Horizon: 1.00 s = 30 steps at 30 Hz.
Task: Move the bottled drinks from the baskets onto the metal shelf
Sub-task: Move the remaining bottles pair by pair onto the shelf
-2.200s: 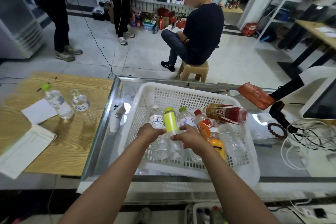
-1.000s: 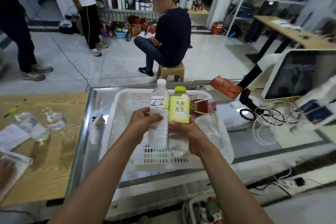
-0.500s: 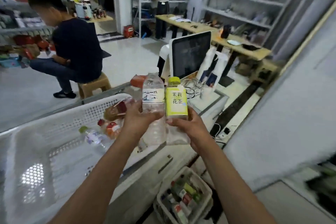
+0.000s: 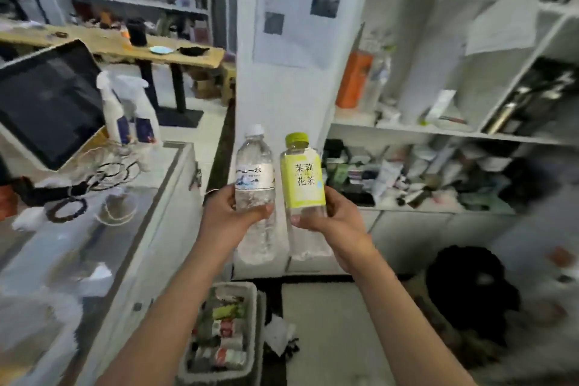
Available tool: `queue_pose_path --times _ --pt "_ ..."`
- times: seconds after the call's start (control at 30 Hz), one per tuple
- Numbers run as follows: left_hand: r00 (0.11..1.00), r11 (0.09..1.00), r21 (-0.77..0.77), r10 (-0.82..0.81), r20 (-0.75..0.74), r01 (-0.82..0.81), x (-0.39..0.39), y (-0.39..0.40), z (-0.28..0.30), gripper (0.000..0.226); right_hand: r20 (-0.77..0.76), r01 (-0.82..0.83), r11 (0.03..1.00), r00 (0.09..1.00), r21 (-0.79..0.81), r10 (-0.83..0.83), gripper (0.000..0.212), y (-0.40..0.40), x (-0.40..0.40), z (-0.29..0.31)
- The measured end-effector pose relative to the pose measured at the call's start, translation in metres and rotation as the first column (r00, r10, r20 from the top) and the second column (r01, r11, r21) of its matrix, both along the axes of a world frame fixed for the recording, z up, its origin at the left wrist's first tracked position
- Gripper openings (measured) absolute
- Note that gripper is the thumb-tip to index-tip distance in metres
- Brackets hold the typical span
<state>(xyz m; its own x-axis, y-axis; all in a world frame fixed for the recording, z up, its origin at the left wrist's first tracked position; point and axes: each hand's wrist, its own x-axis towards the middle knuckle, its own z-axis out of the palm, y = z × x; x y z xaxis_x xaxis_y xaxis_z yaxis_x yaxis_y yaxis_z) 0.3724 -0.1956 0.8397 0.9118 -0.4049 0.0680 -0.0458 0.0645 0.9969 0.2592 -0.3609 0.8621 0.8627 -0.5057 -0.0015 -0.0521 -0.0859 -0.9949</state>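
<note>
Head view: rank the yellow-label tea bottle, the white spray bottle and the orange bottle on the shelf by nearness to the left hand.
1. Yellow-label tea bottle, just right of the left hand.
2. White spray bottle, on the counter, far left.
3. Orange bottle, on the shelf, upper right.

The two bottles have left the white basket: the left hand (image 4: 227, 213) now carries the clear water bottle (image 4: 254, 194) and the right hand (image 4: 333, 218) the green-labelled tea bottle (image 4: 302, 188), raised upright side by side. The view has swung right from the bench (image 4: 103, 229) to the white shelf (image 4: 416, 131). A floor basket (image 4: 250, 338) now shows below.
</note>
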Motion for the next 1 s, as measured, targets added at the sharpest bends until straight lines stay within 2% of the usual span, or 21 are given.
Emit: queue_pose_path --times 0.23,0.5,0.67,0.83,1.0 --pt "0.928 0.931 0.016 -0.365 0.072 0.365 -0.103 -0.127 0.017 0.039 0.054 0.336 0.939 0.941 -0.074 -0.333 0.060 -0.077 -0.145 0.017" --pt "0.771 0.777 0.023 -0.628 0.100 0.630 -0.267 -0.254 0.042 0.045 0.143 0.655 0.750 0.754 -0.091 -0.641 0.049 -0.143 -0.346 0.034" --pt "0.654 0.662 0.012 -0.742 0.149 0.749 -0.370 -0.314 0.053 0.035 0.166 0.774 0.616 0.634 -0.149 -0.756 0.054 -0.164 -0.459 0.041" --pt "0.523 0.526 -0.006 -0.844 0.119 0.850 -0.451 -0.359 0.058 0.036 0.176 0.869 0.476 0.494 -0.135 -0.851 0.053 -0.177 -0.547 0.041" --pt "0.420 0.423 -0.012 -0.898 0.131 0.906 -0.501 -0.400 0.066 0.051 0.186 0.926 0.357 0.375 -0.125 -0.908 0.053 -0.197 -0.589 0.050"
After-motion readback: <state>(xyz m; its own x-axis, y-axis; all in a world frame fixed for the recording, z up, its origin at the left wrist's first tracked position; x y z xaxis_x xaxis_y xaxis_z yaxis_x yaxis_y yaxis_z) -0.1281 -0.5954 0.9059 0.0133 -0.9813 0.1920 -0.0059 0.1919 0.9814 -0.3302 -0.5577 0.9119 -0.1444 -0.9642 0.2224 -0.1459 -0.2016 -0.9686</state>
